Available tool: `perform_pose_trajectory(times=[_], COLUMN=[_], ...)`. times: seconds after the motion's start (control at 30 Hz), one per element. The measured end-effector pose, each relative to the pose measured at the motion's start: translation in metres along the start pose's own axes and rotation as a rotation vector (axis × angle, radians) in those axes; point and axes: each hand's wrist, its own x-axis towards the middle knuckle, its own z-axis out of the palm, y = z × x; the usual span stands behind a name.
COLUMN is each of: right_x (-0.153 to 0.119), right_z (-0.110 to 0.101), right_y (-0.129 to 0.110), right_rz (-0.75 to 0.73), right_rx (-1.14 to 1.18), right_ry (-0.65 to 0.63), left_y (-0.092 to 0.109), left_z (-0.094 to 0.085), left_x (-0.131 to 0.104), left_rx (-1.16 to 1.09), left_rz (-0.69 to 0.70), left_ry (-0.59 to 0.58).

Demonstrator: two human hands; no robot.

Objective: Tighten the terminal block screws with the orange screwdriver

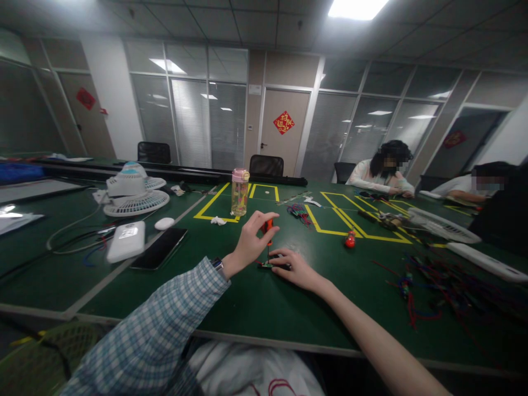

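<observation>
Gripping screwdriver (268, 226) w/ left hand (252, 242); right hand (295, 268) pinning part (266, 265) below.

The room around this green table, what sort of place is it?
Probably an office turned into a small electronics assembly workshop. Glass-partitioned rooms line the back, the green table bears yellow taped work zones, and loose wires lie about. The left hand holds an orange screwdriver over a small part under the right hand.

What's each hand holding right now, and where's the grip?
The left hand grips a small screwdriver by its orange handle, held upright. The right hand presses a small dark part flat on the green table, fingers over it.
</observation>
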Motion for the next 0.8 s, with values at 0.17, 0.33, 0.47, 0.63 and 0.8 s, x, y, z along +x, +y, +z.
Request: perform_pose_trajectory(times=[0.17, 0.33, 0.47, 0.63, 0.8], right_x=[0.0002, 0.0002, 0.0001, 0.0008, 0.0014], right_z=[-0.0002, -0.0006, -0.0013, -0.0025, -0.0015], right_y=[-0.0007, -0.0038, -0.0049, -0.006, -0.0043], right_rz=[-0.021, -0.011, 0.0, 0.03, 0.024], right_rx=[-0.004, -0.006, 0.007, 0.03, 0.055], right_ry=[0.007, 0.011, 0.02, 0.041, 0.063], left_y=[-0.0018, -0.004, -0.0043, -0.0042, -0.0017], left_z=[0.0019, 0.0043, 0.0035, 0.0001, -0.0004], left_x=[-0.0047, -0.005, -0.0023, -0.0015, -0.0032], left_rx=[-0.12, -0.089, 0.014, 0.037, -0.046], left_rz=[-0.052, -0.06, -0.025, 0.026, 0.051], left_ry=[-0.034, 0.011, 0.05, 0.029, 0.016])
